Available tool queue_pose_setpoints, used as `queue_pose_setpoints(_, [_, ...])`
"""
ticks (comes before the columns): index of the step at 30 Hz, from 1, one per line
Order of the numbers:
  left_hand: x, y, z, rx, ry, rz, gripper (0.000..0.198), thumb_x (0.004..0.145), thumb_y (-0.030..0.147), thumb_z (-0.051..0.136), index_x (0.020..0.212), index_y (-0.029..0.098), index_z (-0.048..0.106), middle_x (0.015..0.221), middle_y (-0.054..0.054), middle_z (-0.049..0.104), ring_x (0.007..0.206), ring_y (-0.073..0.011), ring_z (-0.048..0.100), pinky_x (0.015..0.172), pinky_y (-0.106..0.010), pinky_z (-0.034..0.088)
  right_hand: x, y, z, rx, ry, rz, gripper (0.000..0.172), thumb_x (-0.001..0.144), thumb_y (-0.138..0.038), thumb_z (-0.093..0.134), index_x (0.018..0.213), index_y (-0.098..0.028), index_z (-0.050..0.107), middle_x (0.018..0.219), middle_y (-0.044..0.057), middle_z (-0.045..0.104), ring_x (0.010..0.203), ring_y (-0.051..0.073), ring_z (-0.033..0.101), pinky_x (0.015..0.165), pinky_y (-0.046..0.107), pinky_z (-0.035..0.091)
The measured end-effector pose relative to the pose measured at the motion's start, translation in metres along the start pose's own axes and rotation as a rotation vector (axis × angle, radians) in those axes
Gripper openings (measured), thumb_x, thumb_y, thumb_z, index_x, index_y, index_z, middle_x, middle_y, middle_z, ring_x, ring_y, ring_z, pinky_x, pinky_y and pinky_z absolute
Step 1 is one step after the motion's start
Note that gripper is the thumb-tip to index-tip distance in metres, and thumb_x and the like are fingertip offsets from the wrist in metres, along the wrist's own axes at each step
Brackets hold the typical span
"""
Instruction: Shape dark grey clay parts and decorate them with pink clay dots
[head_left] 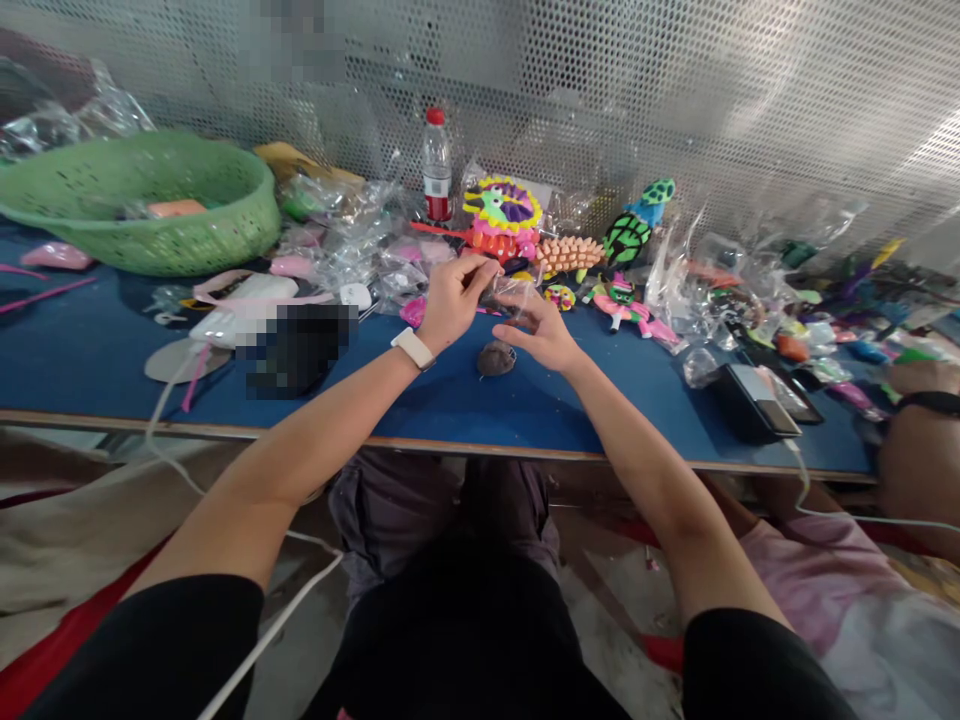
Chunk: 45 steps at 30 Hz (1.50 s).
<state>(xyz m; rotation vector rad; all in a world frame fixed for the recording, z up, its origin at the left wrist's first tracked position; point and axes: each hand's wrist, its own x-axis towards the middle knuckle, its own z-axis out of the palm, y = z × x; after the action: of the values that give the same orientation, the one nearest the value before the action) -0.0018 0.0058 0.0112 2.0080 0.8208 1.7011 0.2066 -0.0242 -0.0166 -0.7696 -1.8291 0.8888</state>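
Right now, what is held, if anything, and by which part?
Clear plastic, its upper edge in the left hand; for the right hand, I cannot tell.

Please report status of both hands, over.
Left hand pinched at clear plastic. Right hand beside it, partly open. Dark lump on table. Colorful toys close beyond.

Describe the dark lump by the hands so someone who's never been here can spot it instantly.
Start at the long blue table and find the left hand and right hand near its middle. The small, roundish lump sits on the table just nearer the front edge than their fingers. Its dull grey-brown sets it apart from the bright figures behind.
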Motion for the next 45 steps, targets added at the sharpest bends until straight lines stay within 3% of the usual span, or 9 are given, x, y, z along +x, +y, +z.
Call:
queue_pose_setpoints(4, [0.002,-0.003,0.0,0.0,0.029,0.005,0.061,0.112,0.081,0.067,0.092,0.026,0.08,0.071,-0.004,0.067,0.069,-0.0217,0.065,0.067,-0.038,0.059,0.001,-0.004,0.003,-0.03,0.014,-0.028,0.081,0.083,-0.091,0.093,0.14,-0.035,0.083,0.16,0.011,0.072,0.147,0.039,0.073,0.112,0.06,0.076])
queue_pose_setpoints(10, [0.002,0.0,-0.002,0.028,0.06,0.03,0.061,0.117,0.078,0.061,0.095,0.025,0.082,0.076,-0.005,0.074,0.07,-0.0212,0.068,0.065,-0.036,0.057,-0.003,-0.004,0.01,-0.088,0.004,-0.037,0.092,0.091,-0.094,0.083,0.163,-0.038,0.069,0.18,0.014,0.059,0.145,0.04,0.076,0.112,0.061,0.076])
queue_pose_setpoints(15, [0.002,0.001,-0.002,0.014,0.044,0.012,0.056,0.119,0.072,0.064,0.095,0.025,0.081,0.077,-0.005,0.075,0.075,-0.0219,0.073,0.068,-0.036,0.059,-0.004,-0.009,0.014,-0.024,0.046,-0.015,0.1,0.087,-0.091,0.09,0.169,-0.039,0.066,0.184,0.014,0.058,0.138,0.041,0.08,0.111,0.062,0.076])
queue_pose_setpoints(18, [0.002,0.0,-0.002,0.006,0.041,0.022,0.058,0.117,0.074,0.065,0.093,0.024,0.081,0.077,-0.005,0.075,0.073,-0.0216,0.072,0.068,-0.036,0.06,-0.003,-0.01,0.013,0.017,0.047,-0.014,0.098,0.086,-0.092,0.09,0.166,-0.041,0.071,0.184,0.012,0.058,0.14,0.04,0.079,0.112,0.061,0.075])
queue_pose_setpoints(22, [0.001,-0.001,0.0,0.019,0.052,0.025,0.064,0.116,0.08,0.063,0.092,0.024,0.082,0.077,-0.005,0.075,0.073,-0.0211,0.071,0.068,-0.036,0.059,-0.002,0.001,0.009,0.05,0.022,-0.07,0.082,0.091,-0.088,0.089,0.156,-0.038,0.08,0.178,0.011,0.061,0.147,0.04,0.075,0.114,0.061,0.074])
queue_pose_setpoints(26, [0.001,-0.004,0.003,0.0,0.067,0.031,0.061,0.117,0.078,0.063,0.095,0.025,0.082,0.078,-0.005,0.074,0.071,-0.0204,0.068,0.067,-0.036,0.057,-0.002,0.012,0.009,0.054,0.015,-0.108,0.073,0.095,-0.083,0.089,0.151,-0.037,0.08,0.169,0.012,0.066,0.136,0.038,0.079,0.107,0.059,0.076])
queue_pose_setpoints(35, [0.002,-0.001,0.002,0.021,0.053,0.041,0.059,0.119,0.075,0.061,0.097,0.024,0.082,0.074,-0.005,0.073,0.069,-0.0203,0.069,0.063,-0.035,0.054,-0.005,0.0,0.015,0.011,0.078,-0.117,0.079,0.096,-0.085,0.087,0.158,-0.038,0.074,0.173,0.014,0.064,0.124,0.035,0.083,0.099,0.056,0.078])
queue_pose_setpoints(39, [0.002,-0.002,0.002,0.039,0.05,0.045,0.054,0.12,0.069,0.063,0.1,0.023,0.084,0.075,-0.005,0.075,0.071,-0.0214,0.072,0.064,-0.036,0.057,-0.005,0.002,0.012,0.001,0.051,-0.117,0.083,0.097,-0.087,0.084,0.165,-0.042,0.072,0.178,0.013,0.06,0.128,0.036,0.081,0.101,0.058,0.077])
queue_pose_setpoints(45, [0.002,-0.008,0.001,0.061,0.035,0.061,0.051,0.122,0.065,0.061,0.107,0.023,0.086,0.083,-0.008,0.08,0.076,-0.0229,0.077,0.072,-0.039,0.063,-0.003,0.005,0.009,-0.021,0.035,-0.131,0.076,0.096,-0.091,0.081,0.153,-0.042,0.082,0.169,0.011,0.067,0.137,0.038,0.076,0.109,0.067,0.074])
